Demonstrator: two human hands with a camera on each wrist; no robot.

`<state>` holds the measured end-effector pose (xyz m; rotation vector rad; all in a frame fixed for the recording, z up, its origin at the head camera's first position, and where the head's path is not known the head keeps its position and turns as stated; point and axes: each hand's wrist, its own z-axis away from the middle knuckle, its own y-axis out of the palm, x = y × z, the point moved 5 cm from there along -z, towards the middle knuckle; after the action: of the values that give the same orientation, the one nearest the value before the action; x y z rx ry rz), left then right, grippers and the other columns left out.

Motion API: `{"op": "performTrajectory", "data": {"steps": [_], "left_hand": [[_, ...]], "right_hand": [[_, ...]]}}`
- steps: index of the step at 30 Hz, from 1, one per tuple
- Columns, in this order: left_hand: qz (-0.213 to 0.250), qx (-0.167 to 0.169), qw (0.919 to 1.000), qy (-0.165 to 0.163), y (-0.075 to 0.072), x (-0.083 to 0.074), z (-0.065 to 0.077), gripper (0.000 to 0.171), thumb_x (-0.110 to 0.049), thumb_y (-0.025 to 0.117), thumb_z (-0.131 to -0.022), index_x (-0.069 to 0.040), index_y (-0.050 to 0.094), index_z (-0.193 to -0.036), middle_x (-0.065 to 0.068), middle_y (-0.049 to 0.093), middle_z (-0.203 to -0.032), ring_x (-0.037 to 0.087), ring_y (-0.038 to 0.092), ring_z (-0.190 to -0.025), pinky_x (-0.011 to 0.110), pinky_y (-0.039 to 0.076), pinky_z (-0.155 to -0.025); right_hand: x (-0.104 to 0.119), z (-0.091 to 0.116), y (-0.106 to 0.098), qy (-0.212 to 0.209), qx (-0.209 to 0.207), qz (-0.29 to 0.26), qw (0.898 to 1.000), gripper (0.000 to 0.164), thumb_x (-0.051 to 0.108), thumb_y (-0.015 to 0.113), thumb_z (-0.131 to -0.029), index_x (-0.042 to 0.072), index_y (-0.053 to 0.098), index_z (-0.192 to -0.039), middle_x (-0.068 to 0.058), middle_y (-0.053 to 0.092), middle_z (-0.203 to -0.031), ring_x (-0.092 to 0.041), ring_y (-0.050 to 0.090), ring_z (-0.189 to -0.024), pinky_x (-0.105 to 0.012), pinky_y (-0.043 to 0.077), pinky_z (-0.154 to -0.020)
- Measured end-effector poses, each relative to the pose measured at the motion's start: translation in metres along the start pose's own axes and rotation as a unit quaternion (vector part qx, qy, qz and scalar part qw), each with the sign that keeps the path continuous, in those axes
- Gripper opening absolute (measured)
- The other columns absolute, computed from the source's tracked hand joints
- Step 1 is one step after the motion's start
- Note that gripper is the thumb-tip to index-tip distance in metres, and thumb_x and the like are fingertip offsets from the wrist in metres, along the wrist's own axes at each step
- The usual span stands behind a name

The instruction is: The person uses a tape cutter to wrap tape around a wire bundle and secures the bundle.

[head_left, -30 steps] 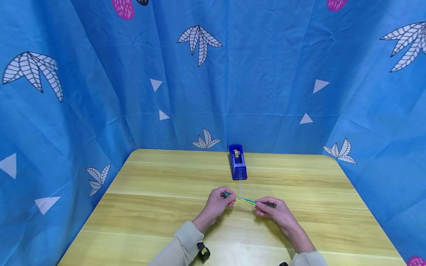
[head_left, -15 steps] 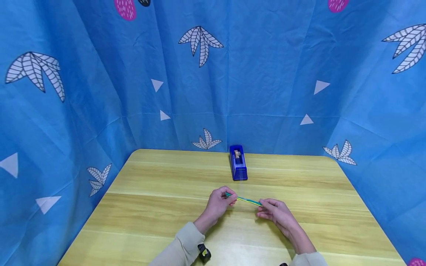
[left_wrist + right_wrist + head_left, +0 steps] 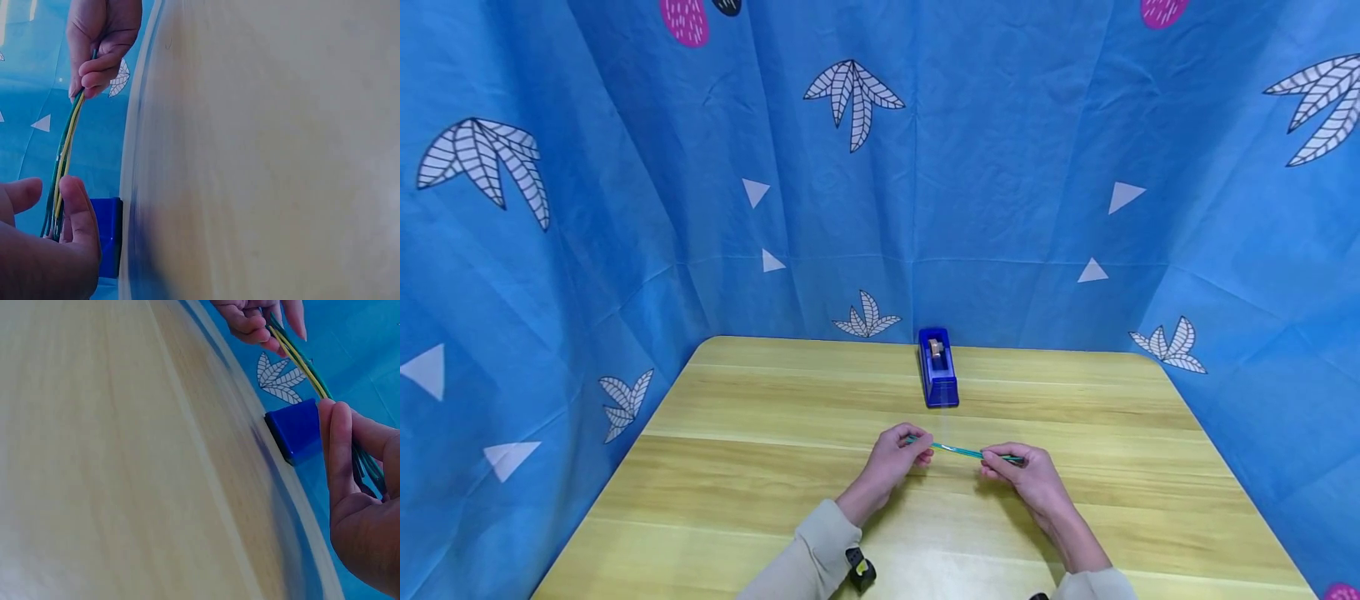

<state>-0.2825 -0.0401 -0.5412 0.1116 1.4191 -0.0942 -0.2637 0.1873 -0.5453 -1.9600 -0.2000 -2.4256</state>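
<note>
A thin bundle of green and yellow wires (image 3: 958,451) is held across the space between both hands, above the table. My left hand (image 3: 891,458) pinches its left end. My right hand (image 3: 1028,475) grips the other end between thumb and fingers, with tips poking out beyond. In the left wrist view the wires (image 3: 64,147) run as several strands side by side, and a shiny patch shows midway. A faint clear strip of tape (image 3: 945,423) stretches from the blue tape dispenser (image 3: 939,390) toward the bundle; whether it touches the wires I cannot tell.
The wooden table (image 3: 760,417) spreads under both hands. Behind it and along both sides hangs a blue curtain (image 3: 1000,167) with leaf and triangle prints. The dispenser stands near the table's back edge.
The right hand shifted its grip along the wires, first outward to their end, then back inward, and its end of the bundle rose slightly. The left hand kept its hold nearly still.
</note>
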Motion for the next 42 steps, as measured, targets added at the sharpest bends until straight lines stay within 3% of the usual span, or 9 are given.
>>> {"op": "performTrajectory", "data": {"steps": [7, 13, 18, 22, 29, 38, 42], "left_hand": [[-0.005, -0.002, 1.0000, 0.000, -0.001, -0.001, 0.002, 0.017, -0.010, 0.069, -0.098, 0.003, 0.068, -0.110, 0.011, 0.072, -0.092, 0.015, 0.068, -0.079, 0.032, 0.063, -0.079], [-0.013, -0.012, 0.9998, 0.014, -0.001, -0.001, 0.002, 0.012, -0.006, 0.071, -0.096, 0.003, 0.070, -0.105, 0.011, 0.073, -0.090, 0.016, 0.068, -0.078, 0.029, 0.063, -0.076], [-0.008, -0.016, 0.9994, 0.029, 0.000, -0.003, 0.001, 0.010, -0.003, 0.072, -0.094, 0.004, 0.071, -0.102, 0.009, 0.073, -0.086, 0.015, 0.067, -0.076, 0.028, 0.062, -0.073], [-0.008, -0.020, 0.9991, 0.037, 0.000, -0.006, 0.001, 0.010, -0.003, 0.072, -0.094, 0.004, 0.072, -0.101, 0.009, 0.073, -0.085, 0.014, 0.066, -0.075, 0.031, 0.062, -0.074], [-0.013, -0.026, 0.9988, 0.039, 0.000, -0.007, 0.003, 0.009, -0.003, 0.073, -0.094, 0.003, 0.072, -0.101, 0.018, 0.074, -0.092, 0.015, 0.066, -0.076, 0.035, 0.063, -0.077], [-0.017, -0.025, 0.9989, 0.035, 0.000, -0.007, 0.002, 0.013, -0.006, 0.072, -0.095, 0.002, 0.071, -0.105, 0.010, 0.074, -0.090, 0.015, 0.067, -0.078, 0.035, 0.063, -0.079], [-0.017, -0.019, 0.9993, 0.027, 0.000, -0.007, 0.001, 0.021, -0.014, 0.072, -0.097, 0.001, 0.069, -0.111, 0.013, 0.074, -0.096, 0.016, 0.069, -0.082, 0.036, 0.063, -0.083]], "right_hand": [[0.004, 0.000, 0.001, -0.007, -0.015, 0.028, 0.999, 0.028, 0.002, 0.069, -0.098, -0.014, 0.067, -0.120, -0.017, 0.076, -0.102, -0.015, 0.076, -0.082, -0.028, 0.063, -0.084], [-0.002, 0.001, 0.001, 0.008, -0.010, 0.012, 1.000, 0.031, 0.008, 0.069, -0.099, -0.011, 0.066, -0.124, -0.015, 0.077, -0.101, -0.016, 0.077, -0.085, -0.028, 0.063, -0.086], [-0.010, -0.002, 0.001, 0.018, 0.011, -0.008, 1.000, 0.045, 0.018, 0.060, -0.106, -0.014, 0.052, -0.138, -0.014, 0.072, -0.105, -0.019, 0.075, -0.091, -0.029, 0.061, -0.091], [-0.013, -0.004, 0.001, 0.023, 0.016, -0.007, 1.000, 0.050, 0.026, 0.053, -0.109, -0.014, 0.049, -0.139, -0.013, 0.072, -0.104, -0.019, 0.074, -0.092, -0.030, 0.062, -0.092], [-0.013, -0.004, -0.001, 0.029, 0.023, -0.018, 0.999, 0.042, 0.025, 0.055, -0.109, -0.011, 0.056, -0.130, -0.010, 0.073, -0.099, -0.017, 0.075, -0.088, -0.030, 0.062, -0.090], [-0.010, -0.003, -0.002, 0.028, 0.036, -0.037, 0.998, 0.020, 0.010, 0.060, -0.105, -0.004, 0.066, -0.117, -0.009, 0.076, -0.095, -0.014, 0.075, -0.085, -0.026, 0.062, -0.088], [-0.005, -0.003, -0.003, 0.013, 0.020, -0.018, 1.000, 0.022, 0.006, 0.061, -0.103, -0.007, 0.067, -0.120, -0.013, 0.076, -0.098, -0.016, 0.076, -0.085, -0.027, 0.062, -0.087]]}}
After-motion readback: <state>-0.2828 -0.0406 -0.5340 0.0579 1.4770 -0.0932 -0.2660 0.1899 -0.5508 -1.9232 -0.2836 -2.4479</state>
